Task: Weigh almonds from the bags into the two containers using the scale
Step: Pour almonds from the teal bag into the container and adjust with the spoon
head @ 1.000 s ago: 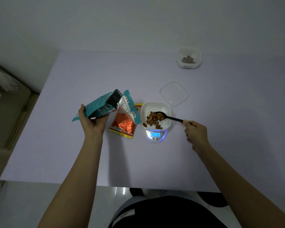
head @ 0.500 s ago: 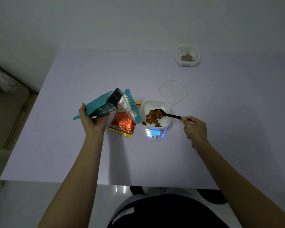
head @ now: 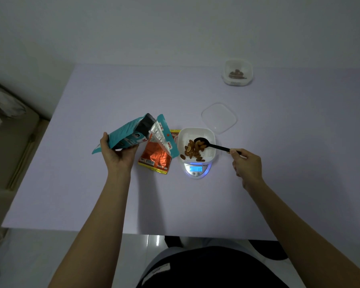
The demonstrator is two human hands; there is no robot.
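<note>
Now, table (head: pixel 92 183): pale lilac top, bearing all listed below.
scale (head: pixel 196 170): near the middle of the table, blue display lit, digits looking like "18" but not sharp.
container (head: pixel 195 131): white, slotted walls, sitting on the scale.
almonds (head: pixel 192 152): heaped in the container, a few more in the spoon (head: pixel 218 146).
spoon: black, bowl over the far right part of the container, handle slanting toward the right.
right hand (head: pixel 246 163): pinching the handle's end between thumb and fingertips.
teal bag (head: pixel 129 133): lifted off the table, tilted, torn mouth with silver lining turned toward the container; white lettering beginning "Roas", the rest cut off; small red tag on the flap, characters too small to read.
left hand (head: pixel 117 156): curled round the lower end of the teal bag.
orange bag (head: pixel 157 157): flat on the table between left hand and scale, barcode at its near left corner, other print unreadable.
lid (head: pixel 219 117): clear, flat on the table just behind the scale.
second container (head: pixel 238 72): far back right, well apart, some almonds inside.
</note>
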